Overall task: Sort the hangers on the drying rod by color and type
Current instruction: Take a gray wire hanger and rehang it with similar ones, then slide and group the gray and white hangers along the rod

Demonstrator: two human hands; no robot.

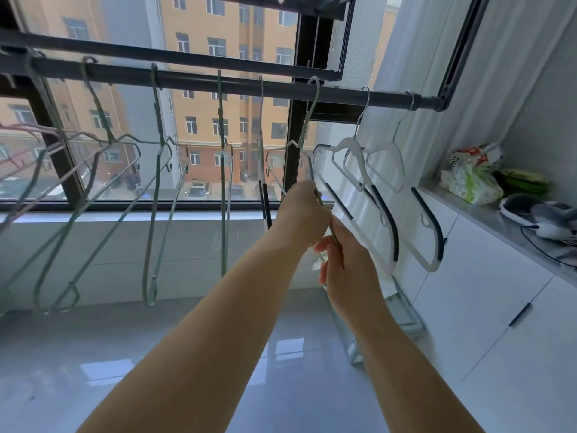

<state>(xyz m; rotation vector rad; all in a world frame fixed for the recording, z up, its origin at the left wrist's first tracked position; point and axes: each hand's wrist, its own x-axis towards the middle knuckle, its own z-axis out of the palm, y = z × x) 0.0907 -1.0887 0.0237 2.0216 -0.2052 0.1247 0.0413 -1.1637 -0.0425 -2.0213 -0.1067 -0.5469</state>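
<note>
Fingers of the left hand (pixel 304 210) are curled round the sloping arm of a green wire hanger (pixel 308 120), and just below it the right hand (pixel 343 264) grips the same wire between thumb and fingers. This hanger's hook sits over the drying rod (pixel 193 81). Far left on the rod hang pink hangers (pixel 28 129), then several other green hangers (pixel 158 120), then an edge-on hanger with black pads (pixel 265 195). Right of the gripped one hang two white plastic hangers (pixel 387 150) with dark grips. At far right, plastic bags (pixel 468 182) and grey slippers (pixel 518 207) lie on the counter (pixel 487 214).
</note>
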